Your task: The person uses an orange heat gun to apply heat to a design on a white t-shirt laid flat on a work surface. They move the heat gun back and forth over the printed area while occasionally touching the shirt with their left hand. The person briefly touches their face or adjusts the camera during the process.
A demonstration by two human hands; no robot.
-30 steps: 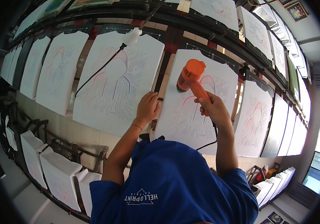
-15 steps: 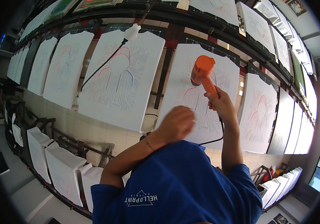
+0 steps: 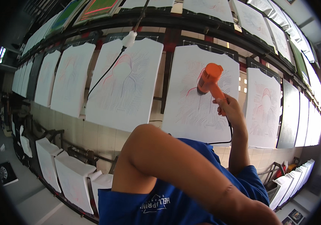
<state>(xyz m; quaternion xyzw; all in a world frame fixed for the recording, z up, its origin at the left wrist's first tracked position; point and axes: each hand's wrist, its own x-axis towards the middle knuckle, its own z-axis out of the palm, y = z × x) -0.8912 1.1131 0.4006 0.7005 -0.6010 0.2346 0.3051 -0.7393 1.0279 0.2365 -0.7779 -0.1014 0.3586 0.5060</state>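
Observation:
My right hand (image 3: 234,111) grips the handle of an orange hair dryer (image 3: 212,77). Its dark nozzle points down at a white shirt (image 3: 179,112) printed with fine red and blue circuit-like lines, laid over a dark board. Part of the print is hidden behind the dryer. A black cord (image 3: 220,142) runs from the handle past my right forearm. Across my blue shirt my left arm is bent, its elbow toward the printed shirts. Only the back of my left hand (image 3: 260,213) shows at the lower edge; its fingers are out of sight.
Similar printed white shirts (image 3: 121,90) line the rack on both sides. A white plug connector (image 3: 129,39) hangs on a cable over the left neighbour. Dark metal rails (image 3: 156,27) run behind. More white shirts on boards (image 3: 74,176) stand behind me at lower left.
My left hand has swung from beside the dryer back across my body to the lower right. The dryer in my right hand has shifted slightly right and down in view.

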